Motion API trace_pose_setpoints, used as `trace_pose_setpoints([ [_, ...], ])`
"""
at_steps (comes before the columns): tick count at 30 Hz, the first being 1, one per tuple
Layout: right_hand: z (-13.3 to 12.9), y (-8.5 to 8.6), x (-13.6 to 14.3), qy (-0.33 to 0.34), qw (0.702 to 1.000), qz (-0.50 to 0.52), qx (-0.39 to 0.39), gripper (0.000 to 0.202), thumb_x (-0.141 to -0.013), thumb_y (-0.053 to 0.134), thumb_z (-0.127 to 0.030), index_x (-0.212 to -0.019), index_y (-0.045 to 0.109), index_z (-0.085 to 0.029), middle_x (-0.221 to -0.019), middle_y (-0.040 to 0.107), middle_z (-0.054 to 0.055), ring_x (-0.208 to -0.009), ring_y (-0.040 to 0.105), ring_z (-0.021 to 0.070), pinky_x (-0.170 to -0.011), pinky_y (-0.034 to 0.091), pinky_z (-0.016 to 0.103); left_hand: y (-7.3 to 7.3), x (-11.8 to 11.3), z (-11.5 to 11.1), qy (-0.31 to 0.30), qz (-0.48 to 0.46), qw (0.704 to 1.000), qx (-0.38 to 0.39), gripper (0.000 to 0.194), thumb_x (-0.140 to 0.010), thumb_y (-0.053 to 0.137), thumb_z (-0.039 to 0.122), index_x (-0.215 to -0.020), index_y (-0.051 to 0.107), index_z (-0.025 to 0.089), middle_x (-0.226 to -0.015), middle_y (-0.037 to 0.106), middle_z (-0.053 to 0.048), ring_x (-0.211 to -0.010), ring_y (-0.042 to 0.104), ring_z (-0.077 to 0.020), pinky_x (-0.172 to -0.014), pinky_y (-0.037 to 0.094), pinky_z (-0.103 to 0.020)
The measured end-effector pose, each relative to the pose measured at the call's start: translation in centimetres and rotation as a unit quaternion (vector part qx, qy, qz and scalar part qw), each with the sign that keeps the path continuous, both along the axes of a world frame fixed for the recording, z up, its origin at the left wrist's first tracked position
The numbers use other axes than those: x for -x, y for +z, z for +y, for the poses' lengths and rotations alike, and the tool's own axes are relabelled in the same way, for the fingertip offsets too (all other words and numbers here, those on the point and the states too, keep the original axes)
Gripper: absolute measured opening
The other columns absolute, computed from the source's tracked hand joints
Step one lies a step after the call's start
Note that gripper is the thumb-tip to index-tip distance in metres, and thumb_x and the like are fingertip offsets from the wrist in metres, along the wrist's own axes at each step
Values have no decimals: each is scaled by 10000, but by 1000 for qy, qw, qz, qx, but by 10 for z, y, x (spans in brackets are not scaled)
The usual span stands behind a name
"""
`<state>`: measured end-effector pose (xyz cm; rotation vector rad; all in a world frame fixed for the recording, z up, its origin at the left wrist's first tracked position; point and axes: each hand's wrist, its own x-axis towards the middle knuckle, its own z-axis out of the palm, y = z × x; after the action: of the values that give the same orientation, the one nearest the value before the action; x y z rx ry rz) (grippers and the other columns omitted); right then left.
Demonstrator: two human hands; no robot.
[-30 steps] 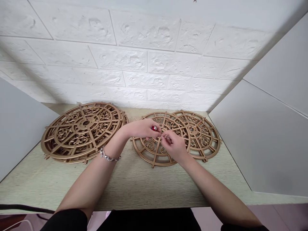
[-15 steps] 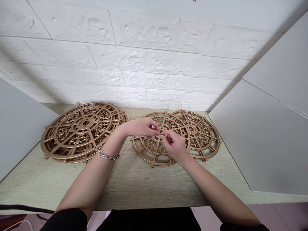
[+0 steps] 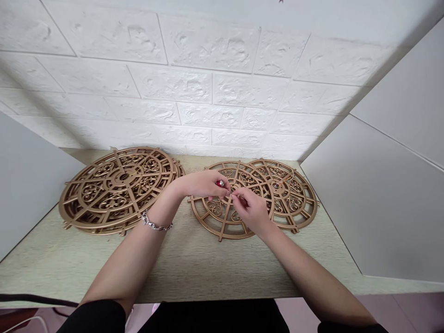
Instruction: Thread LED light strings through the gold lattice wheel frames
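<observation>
My left hand (image 3: 210, 184) is closed, a small red thing with a silver end (image 3: 220, 183) showing between its fingers. Its thumb and fingertips nearly meet those of my right hand (image 3: 251, 208), which is pinched around something too thin to make out. Both hands are over the middle of a gold openwork disc (image 3: 224, 219), with spokes and scroll patterns. This disc overlaps another gold disc (image 3: 304, 212) on the right, which has a thin yellowish loop near its hub. My fingers hide part of the front disc's centre.
A stack of similar gold discs (image 3: 121, 203) lies on the left of the pale wooden table (image 3: 208, 273). Behind stands a white brick-patterned wall (image 3: 194, 111). Grey-white panels close in the left side (image 3: 31, 180) and the right side (image 3: 388, 194). A black cable (image 3: 38, 299) runs along the front left edge.
Almost nothing differs. Both hands stay together over the disc's centre, with only a very slight shift at the fingertips.
</observation>
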<state>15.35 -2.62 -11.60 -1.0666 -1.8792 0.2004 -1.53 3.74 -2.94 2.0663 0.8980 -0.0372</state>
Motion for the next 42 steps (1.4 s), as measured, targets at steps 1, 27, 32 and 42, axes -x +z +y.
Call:
trace_pose_setpoints([
  [1,0,0,0,0,1000,0,3,134,-853,449,-217,-775,555,-191,-572,517,-32,-435,415,69,-434,310,188,0,0,0,0,1,1000,0,231,-767,476,351,-814,611,169,-718,582,-14,-571,494,-99,-522,388,-218],
  [27,0,-1,-1,-1,1000,0,26,145,-850,450,-240,-784,567,-184,-572,525,-28,-441,426,74,-443,314,190,2,0,0,7,7,1000,18,245,-756,526,376,-807,636,164,-671,547,-3,-542,471,-95,-543,398,-236],
  [32,0,-1,-1,-7,1000,-4,24,153,-847,447,-251,-779,568,-186,-571,525,-26,-437,418,74,-441,312,192,5,0,-1,13,18,1000,18,241,-736,560,375,-810,639,159,-660,549,-3,-546,468,-97,-553,400,-237],
  [42,-1,1,0,-1,999,-8,32,159,-844,438,-250,-770,567,-194,-567,523,-21,-453,441,82,-446,317,192,4,-1,-2,9,25,1000,11,228,-732,540,360,-788,637,161,-668,572,-14,-556,483,-109,-537,391,-241],
])
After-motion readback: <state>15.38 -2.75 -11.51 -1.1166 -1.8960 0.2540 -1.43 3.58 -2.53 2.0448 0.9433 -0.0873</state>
